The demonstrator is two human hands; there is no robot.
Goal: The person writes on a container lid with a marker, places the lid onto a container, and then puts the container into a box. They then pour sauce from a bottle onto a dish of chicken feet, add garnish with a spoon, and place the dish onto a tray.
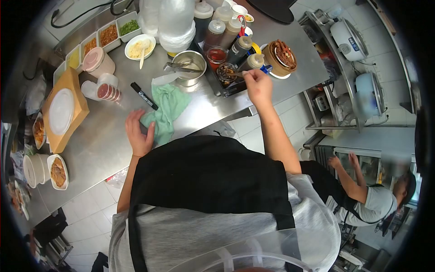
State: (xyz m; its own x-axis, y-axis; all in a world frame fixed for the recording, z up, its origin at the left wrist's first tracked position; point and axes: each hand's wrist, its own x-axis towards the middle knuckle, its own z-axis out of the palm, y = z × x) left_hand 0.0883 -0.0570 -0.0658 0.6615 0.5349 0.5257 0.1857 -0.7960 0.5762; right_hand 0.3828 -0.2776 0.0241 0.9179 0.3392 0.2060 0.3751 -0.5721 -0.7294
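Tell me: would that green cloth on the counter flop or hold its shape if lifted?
Probably flop: the green cloth lies crumpled in soft folds. It is likely light, and should slide easily on the smooth steel counter, though the left hand resting on its edge would hold it.

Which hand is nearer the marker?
Left. The left hand rests on the cloth just short of the marker; the right hand is well off to its right, holding a spoon in a jar.

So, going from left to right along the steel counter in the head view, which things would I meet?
wooden board → black marker → metal bowl → dark sauce jar → right hand → white rice cooker
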